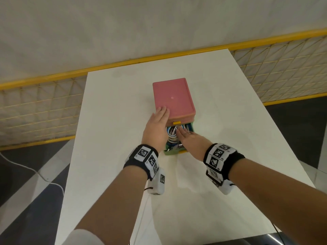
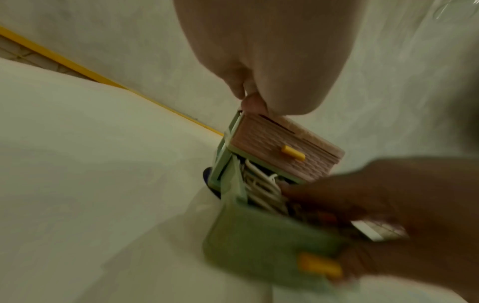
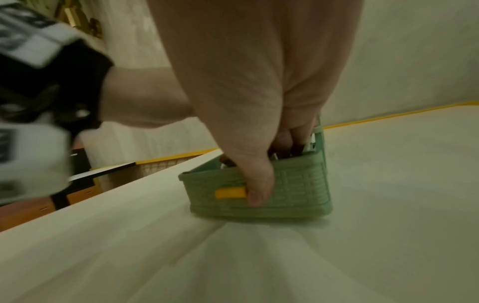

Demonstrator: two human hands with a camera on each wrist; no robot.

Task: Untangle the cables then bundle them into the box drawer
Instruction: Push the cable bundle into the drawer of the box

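A small box with a pink top (image 1: pixel 172 96) stands mid-table. Its lower green drawer (image 1: pixel 174 152) is pulled out toward me and holds coiled white and blue cables (image 1: pixel 172 132). My left hand (image 1: pixel 157 126) lies flat on the near left corner of the pink top. My right hand (image 1: pixel 191 140) reaches over the drawer, its fingers stretched onto the cables. In the right wrist view its thumb (image 3: pixel 259 184) rests on the green drawer front (image 3: pixel 298 184) beside the yellow handle (image 3: pixel 229 192). The pink upper drawer (image 2: pixel 285 155) is closed.
The white table (image 1: pixel 221 112) is bare around the box, with edges close on the left and right. A yellow railing with wire mesh (image 1: pixel 44 106) runs behind it. A white cord (image 1: pixel 23 167) lies on the dark floor at the left.
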